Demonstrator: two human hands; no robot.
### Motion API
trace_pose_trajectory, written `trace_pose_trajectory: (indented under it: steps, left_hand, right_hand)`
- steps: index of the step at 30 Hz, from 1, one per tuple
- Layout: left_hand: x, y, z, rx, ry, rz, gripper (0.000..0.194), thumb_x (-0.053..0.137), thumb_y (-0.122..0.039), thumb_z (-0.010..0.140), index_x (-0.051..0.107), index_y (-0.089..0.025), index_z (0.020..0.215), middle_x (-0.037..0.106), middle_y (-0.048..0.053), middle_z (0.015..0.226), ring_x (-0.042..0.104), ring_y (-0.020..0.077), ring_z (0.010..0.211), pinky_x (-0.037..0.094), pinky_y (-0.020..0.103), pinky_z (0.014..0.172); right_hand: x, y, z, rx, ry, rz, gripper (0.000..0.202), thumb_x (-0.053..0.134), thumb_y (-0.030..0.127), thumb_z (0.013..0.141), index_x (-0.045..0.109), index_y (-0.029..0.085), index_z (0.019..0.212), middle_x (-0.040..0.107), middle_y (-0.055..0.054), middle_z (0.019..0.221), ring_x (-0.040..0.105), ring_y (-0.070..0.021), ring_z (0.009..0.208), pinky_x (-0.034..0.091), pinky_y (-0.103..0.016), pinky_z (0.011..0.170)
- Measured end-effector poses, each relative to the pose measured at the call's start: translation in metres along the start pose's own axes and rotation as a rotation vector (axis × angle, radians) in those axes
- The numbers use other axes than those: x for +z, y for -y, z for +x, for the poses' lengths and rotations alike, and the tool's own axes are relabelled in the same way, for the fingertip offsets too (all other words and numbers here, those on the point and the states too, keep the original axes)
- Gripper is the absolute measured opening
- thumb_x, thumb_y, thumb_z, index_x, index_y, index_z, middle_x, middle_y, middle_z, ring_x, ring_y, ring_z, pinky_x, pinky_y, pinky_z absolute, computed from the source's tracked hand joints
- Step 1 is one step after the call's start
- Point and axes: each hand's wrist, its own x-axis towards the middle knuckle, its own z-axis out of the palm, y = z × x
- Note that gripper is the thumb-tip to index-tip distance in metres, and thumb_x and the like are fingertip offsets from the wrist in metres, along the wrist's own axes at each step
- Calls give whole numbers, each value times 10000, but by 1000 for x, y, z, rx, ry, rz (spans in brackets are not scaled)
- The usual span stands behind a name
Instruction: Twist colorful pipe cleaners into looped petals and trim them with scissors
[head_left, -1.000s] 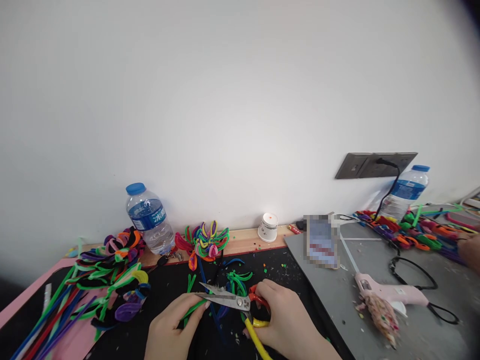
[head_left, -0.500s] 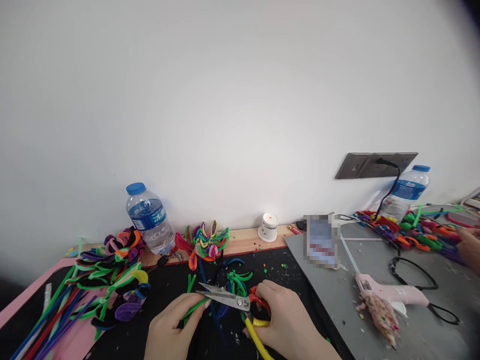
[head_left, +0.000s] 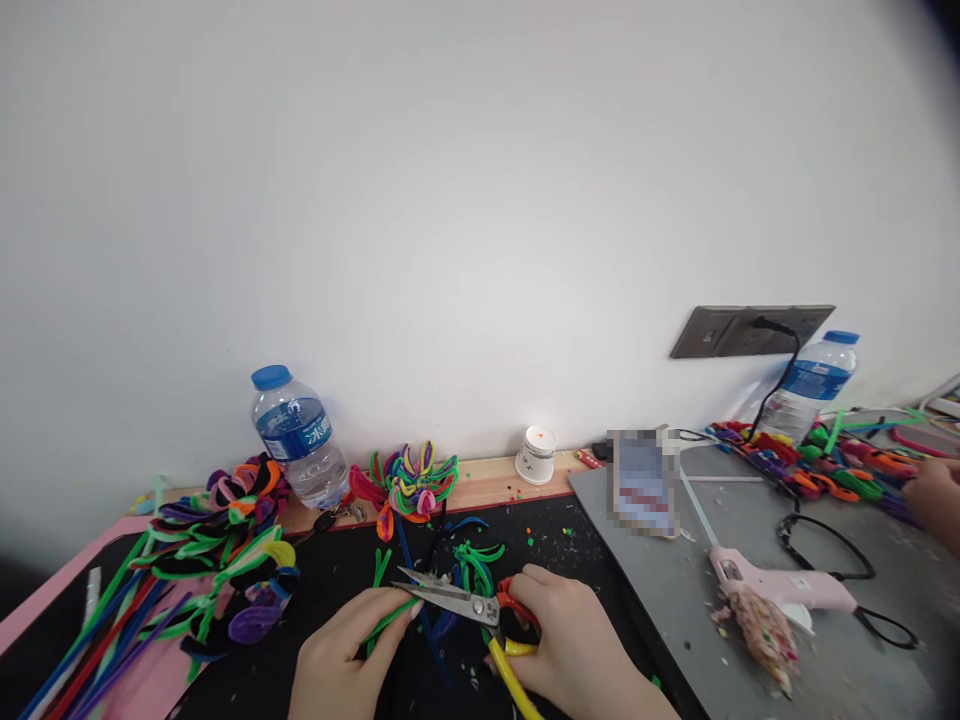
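In the right hand (head_left: 574,638), scissors (head_left: 478,606).

Blue-capped water bottle (head_left: 298,432), white cup (head_left: 535,457), grey wall socket (head_left: 724,333)

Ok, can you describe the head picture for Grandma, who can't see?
The right hand holds scissors, blades open, near a green fuzzy strip pinched by the left hand over a black mat. Behind are a colourful fuzzy bunch and a water bottle.

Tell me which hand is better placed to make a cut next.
Probably the right hand: it grips the scissors by the handles, blades parted and pointing toward the left hand. The left seems better suited to steadying, since it pinches a green strip.
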Motion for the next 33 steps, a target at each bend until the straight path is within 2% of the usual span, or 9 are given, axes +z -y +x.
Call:
trace_pose_trajectory:
  steps: [5, 15, 18, 22, 24, 27, 30, 33]
  left_hand:
    - [2, 3, -1, 42, -24, -9, 199, 565, -362, 733, 691, -225, 664, 697, 16, 737, 657, 173, 651, 539, 194, 592]
    - [2, 7, -2, 29, 41, -11, 153, 585, -339, 728, 693, -235, 702, 700, 11, 781, 656, 176, 698, 527, 190, 627]
    - [2, 4, -3, -29, 44, -35, 161, 589, -359, 718, 697, -240, 708, 698, 12, 789, 650, 180, 715, 517, 198, 642]
    - [1, -4, -2, -183, 44, -114, 225, 584, -422, 703, 687, -223, 718, 681, 24, 755, 629, 182, 690, 495, 207, 614]
    - [1, -7, -2, -281, 93, -161, 279, 568, -459, 705, 679, -210, 766, 647, 20, 647, 604, 171, 615, 472, 207, 554]
    - [1, -8, -2, -402, 204, -225, 364, 518, -500, 730, 658, -193, 867, 552, -2, 516, 550, 156, 530, 424, 206, 476]
    - [2, -8, -2, -419, 250, -271, 412, 479, -507, 754, 631, -185, 962, 507, -13, 515, 504, 142, 500, 403, 210, 469]
    - [4, -9, -1, -359, 267, -329, 407, 471, -479, 769, 619, -193, 1018, 556, 5, 617, 506, 136, 537, 428, 221, 539]
  right_hand:
    - [2, -4, 2, -18, 0, -10, 168, 612, 282, 570, 520, 202, 684, 529, 31, 683, 455, -100, 557, 184, -220, 497]
    - [3, -5, 0, -33, -18, -35, 146, 584, 244, 577, 458, 189, 625, 508, 35, 637, 428, -92, 532, 181, -223, 493]
    - [4, -5, 0, -24, -48, -33, 148, 579, 263, 619, 451, 188, 614, 513, 34, 631, 450, -99, 547, 211, -219, 502]
    - [3, -8, 2, 62, -103, 3, 119, 577, 287, 656, 502, 194, 656, 557, 15, 686, 511, -129, 615, 280, -218, 532]
    - [1, -11, 3, 146, -170, 14, 95, 552, 253, 677, 549, 199, 755, 591, -5, 779, 551, -152, 692, 328, -226, 579]
    - [-1, -19, 4, 278, -258, 3, 210, 523, 210, 692, 572, 204, 896, 598, -37, 935, 576, -191, 816, 375, -251, 658]
    - [0, -30, 6, 344, -258, -54, 234, 523, 225, 702, 581, 191, 927, 573, -64, 966, 584, -216, 792, 399, -280, 634]
    - [4, -40, 8, 330, -253, -49, 232, 503, 194, 724, 587, 171, 939, 555, -86, 968, 578, -219, 793, 418, -295, 651]
